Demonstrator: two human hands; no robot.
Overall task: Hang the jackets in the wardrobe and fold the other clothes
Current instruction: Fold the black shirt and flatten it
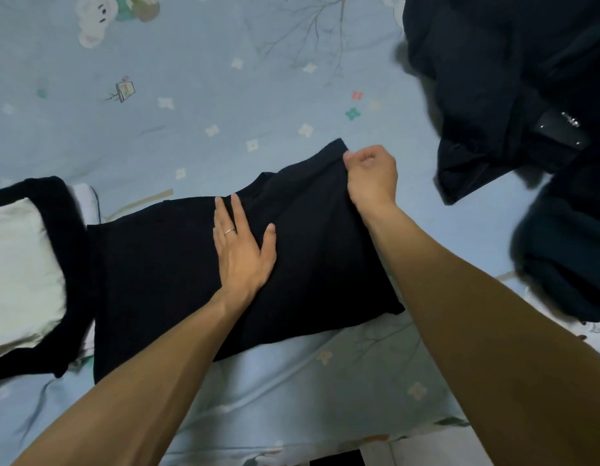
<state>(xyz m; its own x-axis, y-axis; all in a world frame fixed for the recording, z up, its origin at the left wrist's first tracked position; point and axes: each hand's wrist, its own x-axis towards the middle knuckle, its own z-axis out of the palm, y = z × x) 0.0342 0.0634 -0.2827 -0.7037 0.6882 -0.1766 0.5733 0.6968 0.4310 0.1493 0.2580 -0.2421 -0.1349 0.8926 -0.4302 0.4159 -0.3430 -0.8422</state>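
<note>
A black garment lies spread flat across the bed in front of me. My left hand presses flat on its middle, fingers straight, a ring on one finger. My right hand pinches the garment's far right edge near its top corner, fingers curled round the fabric. A pile of dark jackets lies heaped at the upper right of the bed.
The blue patterned bedsheet covers the bed. A folded cream and black garment sits at the left edge, beside the black one. More dark clothing lies at the right. The bed's near edge runs along the bottom.
</note>
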